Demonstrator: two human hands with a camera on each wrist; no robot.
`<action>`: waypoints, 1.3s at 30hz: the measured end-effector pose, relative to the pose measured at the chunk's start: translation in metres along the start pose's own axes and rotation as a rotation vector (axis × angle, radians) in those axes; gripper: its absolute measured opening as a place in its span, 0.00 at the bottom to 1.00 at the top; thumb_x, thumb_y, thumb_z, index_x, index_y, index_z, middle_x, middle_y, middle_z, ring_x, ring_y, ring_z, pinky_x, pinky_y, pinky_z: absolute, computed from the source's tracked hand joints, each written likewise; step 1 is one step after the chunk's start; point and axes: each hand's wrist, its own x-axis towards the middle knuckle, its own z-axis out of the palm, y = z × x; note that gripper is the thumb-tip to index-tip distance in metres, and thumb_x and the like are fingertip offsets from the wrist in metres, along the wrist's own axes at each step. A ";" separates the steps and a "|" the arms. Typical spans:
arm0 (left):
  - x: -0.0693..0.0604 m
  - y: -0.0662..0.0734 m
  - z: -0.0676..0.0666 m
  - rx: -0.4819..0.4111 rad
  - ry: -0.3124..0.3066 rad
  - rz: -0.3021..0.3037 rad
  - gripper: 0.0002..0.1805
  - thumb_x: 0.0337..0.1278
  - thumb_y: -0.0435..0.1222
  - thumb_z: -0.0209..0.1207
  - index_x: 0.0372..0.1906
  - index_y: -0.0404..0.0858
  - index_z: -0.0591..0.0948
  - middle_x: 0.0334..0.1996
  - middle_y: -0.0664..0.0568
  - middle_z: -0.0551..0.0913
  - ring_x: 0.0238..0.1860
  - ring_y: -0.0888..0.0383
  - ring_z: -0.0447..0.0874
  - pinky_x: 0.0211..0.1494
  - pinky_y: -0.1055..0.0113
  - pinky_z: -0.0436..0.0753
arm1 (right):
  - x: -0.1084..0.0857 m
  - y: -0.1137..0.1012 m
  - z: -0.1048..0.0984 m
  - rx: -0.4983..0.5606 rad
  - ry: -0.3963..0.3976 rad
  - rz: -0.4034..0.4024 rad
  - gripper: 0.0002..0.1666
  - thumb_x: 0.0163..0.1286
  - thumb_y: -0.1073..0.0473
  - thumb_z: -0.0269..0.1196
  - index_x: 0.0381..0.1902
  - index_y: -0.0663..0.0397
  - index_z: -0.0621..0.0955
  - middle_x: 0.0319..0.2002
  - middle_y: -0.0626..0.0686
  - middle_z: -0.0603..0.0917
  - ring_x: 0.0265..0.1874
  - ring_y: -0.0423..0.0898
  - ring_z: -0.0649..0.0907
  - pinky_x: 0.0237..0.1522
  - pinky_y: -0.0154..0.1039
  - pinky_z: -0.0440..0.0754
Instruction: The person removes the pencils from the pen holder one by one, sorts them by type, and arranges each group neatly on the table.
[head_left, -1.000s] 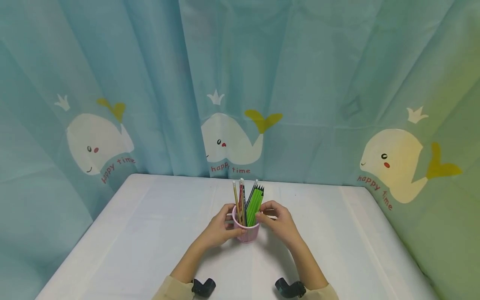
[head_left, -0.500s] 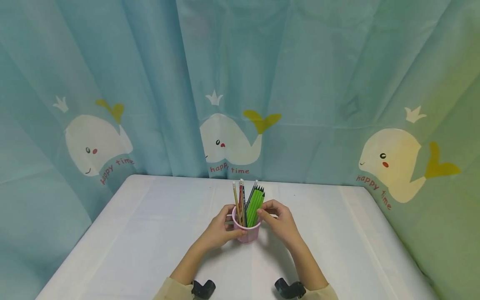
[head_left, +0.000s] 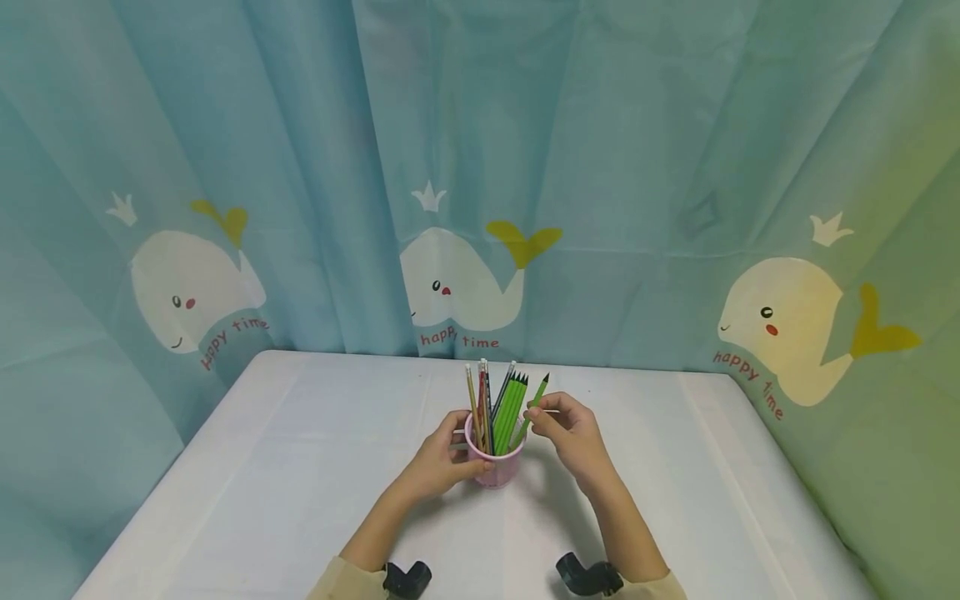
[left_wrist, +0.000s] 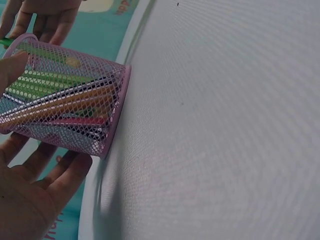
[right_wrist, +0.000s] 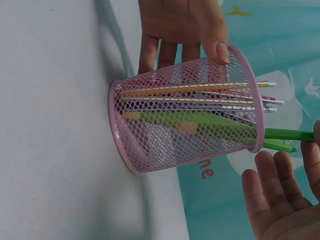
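Note:
A pink mesh pencil cup stands upright on the white table, with my left hand gripping it from the left, thumb on the near side and fingers behind. Between the thumb and fingers of my right hand a green pencil is pinched, its black tip up. The pencil leans right over the rim, and its lower end is inside the cup, as the right wrist view shows through the mesh. Several green pencils stay bunched in the cup, beside several patterned pencils with eraser ends up.
The white table reaches back to a blue-green curtain printed with whales. Black wrist mounts show at both cuffs near the front edge.
My right hand has moved a little right and drawn one green pencil up and away from the bunch, tilting it right. My left hand and the cup have stayed in place.

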 end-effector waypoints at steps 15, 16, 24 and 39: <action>-0.001 0.001 -0.002 0.013 -0.001 -0.014 0.41 0.51 0.35 0.73 0.68 0.35 0.65 0.64 0.37 0.73 0.62 0.39 0.77 0.63 0.51 0.81 | -0.001 -0.004 -0.005 0.130 -0.025 -0.003 0.16 0.74 0.57 0.61 0.46 0.67 0.74 0.52 0.68 0.80 0.50 0.49 0.86 0.50 0.43 0.87; -0.001 0.002 -0.002 0.009 0.000 -0.014 0.41 0.51 0.35 0.73 0.68 0.35 0.64 0.64 0.38 0.72 0.62 0.39 0.76 0.63 0.51 0.81 | -0.001 -0.005 -0.004 0.146 -0.026 0.001 0.16 0.74 0.57 0.61 0.46 0.66 0.73 0.52 0.68 0.80 0.49 0.49 0.86 0.51 0.44 0.87; -0.002 0.004 -0.002 -0.019 -0.003 -0.011 0.40 0.51 0.33 0.72 0.68 0.35 0.65 0.64 0.38 0.72 0.63 0.38 0.76 0.64 0.48 0.80 | -0.002 -0.007 -0.005 0.258 -0.027 0.007 0.16 0.74 0.57 0.60 0.48 0.66 0.71 0.49 0.63 0.81 0.47 0.48 0.86 0.51 0.46 0.87; -0.002 0.003 -0.003 0.012 -0.012 0.011 0.39 0.54 0.35 0.71 0.68 0.35 0.65 0.63 0.37 0.73 0.62 0.38 0.76 0.64 0.49 0.79 | -0.003 -0.014 -0.010 0.327 0.003 0.043 0.15 0.76 0.56 0.58 0.49 0.62 0.70 0.46 0.55 0.81 0.50 0.53 0.85 0.53 0.45 0.86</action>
